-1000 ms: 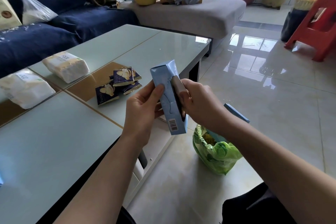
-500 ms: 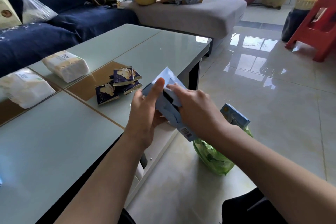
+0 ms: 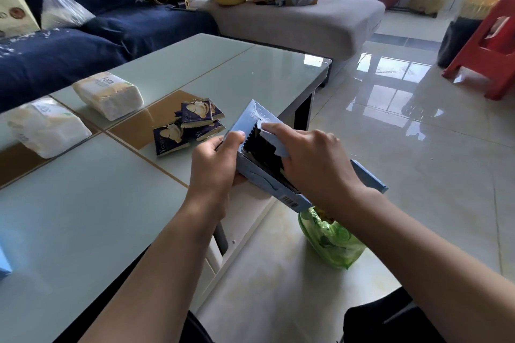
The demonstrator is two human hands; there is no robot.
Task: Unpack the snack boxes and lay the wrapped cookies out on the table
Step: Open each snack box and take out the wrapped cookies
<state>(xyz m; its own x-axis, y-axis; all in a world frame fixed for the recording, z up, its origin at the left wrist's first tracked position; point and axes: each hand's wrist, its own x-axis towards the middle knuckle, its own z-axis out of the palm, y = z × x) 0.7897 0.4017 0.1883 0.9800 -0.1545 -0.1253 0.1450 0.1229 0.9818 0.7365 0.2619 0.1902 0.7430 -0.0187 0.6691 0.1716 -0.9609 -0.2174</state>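
Two hands hold one blue box [image 3: 257, 175], tilted over the near table [image 3: 83, 217] edge. Left hand [image 3: 216, 167] grips its side; right hand [image 3: 312, 164] fingers curl into the torn opening, hiding most dark packets inside. Loose cookie packets [image 3: 189, 127] lie beyond, well apart from two tissue packs [image 3: 110, 95]. Green bag [image 3: 331, 242] partly covered by forearm.
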